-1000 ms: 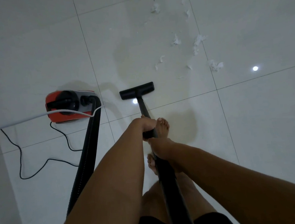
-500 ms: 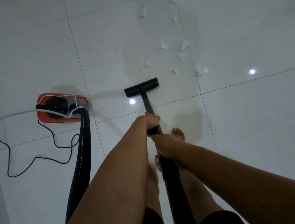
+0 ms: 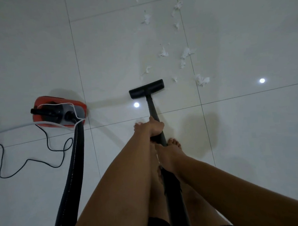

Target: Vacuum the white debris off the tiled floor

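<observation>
The black wand (image 3: pixel 152 106) of a vacuum cleaner is held in both hands near the middle of the view. The left hand (image 3: pixel 155 128) is placed further down the wand, toward the floor, and its grip is clamped round the tube with the fingers curled about it; the right hand (image 3: pixel 167 156) is set just behind it, nearer the body, and its grip is likewise closed round the tube. The black floor head (image 3: pixel 146 88) is laid flat on the tiled floor (image 3: pixel 31 51), just beyond a grout line. The white debris (image 3: pixel 185 54) is scattered as torn, crumpled scraps ahead of the head and to its right, strung along a grout line toward the top edge; the nearest scraps are seen just beside the head's right end, apart from it. The red canister vacuum (image 3: pixel 41 101) is stood on the floor to the left, well apart from the head, and a ribbed black hose (image 3: pixel 75 164) is led from it toward the lower edge. A thin black power cord (image 3: pixel 28 160) is looped on the tiles left of the hose, and a white cable (image 3: pixel 10 127) is draped across the canister. Bare toes (image 3: pixel 174 143) are seen beside the wand under the hands.
</observation>
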A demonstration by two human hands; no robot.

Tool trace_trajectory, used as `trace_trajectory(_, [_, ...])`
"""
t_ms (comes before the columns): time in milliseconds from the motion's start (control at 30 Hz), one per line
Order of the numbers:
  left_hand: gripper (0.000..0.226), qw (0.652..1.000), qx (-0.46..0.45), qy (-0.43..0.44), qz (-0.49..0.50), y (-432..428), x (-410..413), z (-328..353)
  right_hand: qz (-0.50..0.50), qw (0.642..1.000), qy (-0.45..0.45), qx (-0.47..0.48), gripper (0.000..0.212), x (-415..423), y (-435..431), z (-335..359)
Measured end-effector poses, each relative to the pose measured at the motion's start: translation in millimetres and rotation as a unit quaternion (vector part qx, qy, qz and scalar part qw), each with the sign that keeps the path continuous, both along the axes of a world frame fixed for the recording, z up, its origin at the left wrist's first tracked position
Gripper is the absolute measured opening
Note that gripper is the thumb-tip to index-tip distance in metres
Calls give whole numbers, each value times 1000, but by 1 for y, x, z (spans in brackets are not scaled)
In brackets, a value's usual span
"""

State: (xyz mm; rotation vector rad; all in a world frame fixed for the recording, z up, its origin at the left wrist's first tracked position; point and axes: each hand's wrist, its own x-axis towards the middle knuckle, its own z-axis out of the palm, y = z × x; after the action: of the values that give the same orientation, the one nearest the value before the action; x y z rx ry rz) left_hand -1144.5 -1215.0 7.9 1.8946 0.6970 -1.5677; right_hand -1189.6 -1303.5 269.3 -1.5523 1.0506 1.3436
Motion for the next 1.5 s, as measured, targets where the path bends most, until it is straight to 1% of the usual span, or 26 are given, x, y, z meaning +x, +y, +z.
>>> trace_trajectory(67, [106,1000,8,10,-15,-3,3,-34,-4,1000,-10,-5,50,6,3,-6])
trace_trajectory(167, [117,999,5,1,-32,-11,13,-23,-2,1000,-24,-19,49,0,4,-45])
trace_trajectory(200, [116,999,3,1,-36,-12,16,-20,-4,1000,-27,-14,48,-3,4,-59])
trace_trajectory(233, [112,999,-1,4,-43,-13,19,-15,-4,999,-32,-5,47,-1,5,-58])
trace_trajectory(300, [105,999,-3,11,-48,-13,24,-4,-8,999,-40,-5,46,9,5,-44])
trace_trajectory(367, [104,999,-2,10,-52,-10,28,-2,-4,999,-33,-1,49,13,4,-39])
trace_trajectory(467, [101,998,-5,21,-60,-7,38,11,-61,997,-53,22,52,19,-3,-36])
trace_trajectory(533, [93,998,-9,22,-59,-7,45,25,-80,994,-67,30,51,25,-2,-37])
trace_trajectory(633, [83,998,-13,13,-54,-5,55,30,-65,996,-64,22,49,32,6,-46])
trace_trajectory(733, [82,998,-15,10,-53,-2,64,25,-29,998,-52,17,46,39,9,-52])
trace_trajectory(867, [82,998,-17,8,-61,-1,76,23,-31,998,-55,-1,46,46,13,-59])
trace_trajectory(1033, [80,997,-19,3,-69,3,97,20,-62,995,-73,-2,44,64,14,-64])
trace_trajectory(1133, [80,998,-26,5,-60,7,116,18,-94,994,-61,12,41,82,18,-63])
trace_trajectory(1233, [81,997,-25,12,-65,9,138,20,-118,991,-57,26,41,102,23,-63])
trace_trajectory(1300, [82,997,-24,14,-67,10,152,23,-133,990,-39,28,40,116,24,-62])
trace_trajectory(1400, [84,997,-26,16,-69,12,172,22,-142,989,-22,23,38,134,27,-65])
trace_trajectory(1500, [83,997,-33,13,-70,15,193,30,-140,990,-24,12,35,151,33,-70])
